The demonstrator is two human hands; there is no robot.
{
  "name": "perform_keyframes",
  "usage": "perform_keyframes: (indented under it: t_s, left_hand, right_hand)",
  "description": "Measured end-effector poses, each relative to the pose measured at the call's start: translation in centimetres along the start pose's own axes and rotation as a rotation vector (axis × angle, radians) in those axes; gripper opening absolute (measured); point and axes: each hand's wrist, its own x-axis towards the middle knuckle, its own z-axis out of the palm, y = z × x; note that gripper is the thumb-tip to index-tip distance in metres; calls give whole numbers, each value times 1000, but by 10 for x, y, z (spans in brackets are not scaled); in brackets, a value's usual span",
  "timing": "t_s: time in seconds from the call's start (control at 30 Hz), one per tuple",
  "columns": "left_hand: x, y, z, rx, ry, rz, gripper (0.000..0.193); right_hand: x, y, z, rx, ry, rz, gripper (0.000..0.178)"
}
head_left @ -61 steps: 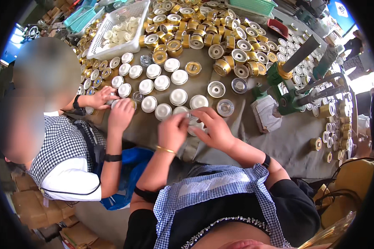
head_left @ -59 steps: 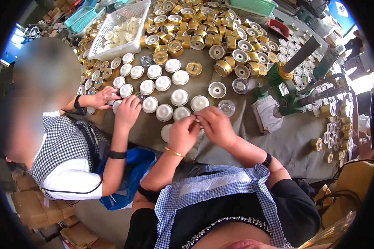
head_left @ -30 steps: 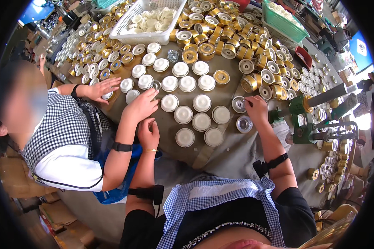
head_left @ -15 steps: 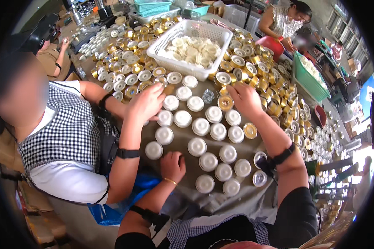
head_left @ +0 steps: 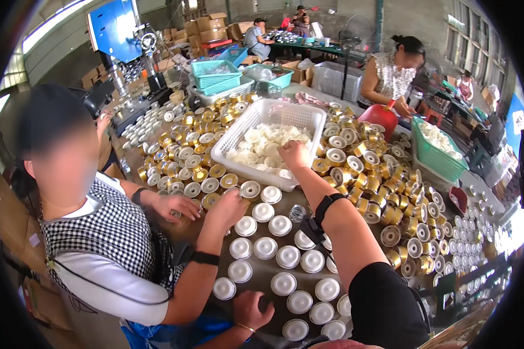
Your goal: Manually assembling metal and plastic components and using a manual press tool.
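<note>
My right hand (head_left: 295, 154) reaches into a white perforated basket (head_left: 221, 156) and touches the thin white plastic discs (head_left: 251, 145) heaped there. Its fingers are drawn together, but whether a disc is between them is hidden. On the near part of the table, my left hand (head_left: 253, 309) rests with thumb and bent fingers apart, holding nothing. Beside it stand loose rows of round white-topped pieces (head_left: 283, 284). A small clear piece (head_left: 297, 213) lies left of my right forearm, which covers part of the rows.
At left, a co-worker in a checked vest (head_left: 108, 224) has a hand (head_left: 227, 208) by the rows. Gold-rimmed pieces (head_left: 361, 166) pile around the basket. Right of them stand a red scoop (head_left: 380, 118) and a green basket (head_left: 434, 160). Teal baskets (head_left: 215, 78) stand behind.
My right hand has gone from a gold-rimmed piece beside the rows forward into the white basket. My left hand stays near the table's front. The view has tilted upward. The co-worker's hands have shifted.
</note>
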Motion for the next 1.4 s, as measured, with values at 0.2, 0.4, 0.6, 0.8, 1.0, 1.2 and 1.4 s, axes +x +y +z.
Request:
perform_keyframes:
  t_s: [0.2,0.4,0.6,0.8,1.0,1.2,1.4]
  left_hand:
    - [6,-2,0,35,-2,41,37]
    - [11,-8,2,93,26,0,33]
    - [22,-8,2,96,18,1,22]
    - [10,-4,1,140,1,16,20]
    - [6,-8,8,141,-15,5,22]
    - [18,0,10,117,20,60,21]
    - [0,-54,36,56,60,169,21]
  right_hand:
    - [-15,46,-60,1000,235,319,44]
    - [-156,-2,-195,1536,-26,325,19]
    - [-316,80,-282,1453,-85,279,30]
    - [-411,118,-272,-115,120,-15,56]
    - [-433,156,-229,-556,-171,-34,70]
    - [-422,150,-245,-655,-329,-46,86]
    - [-464,96,-295,-417,122,14,82]
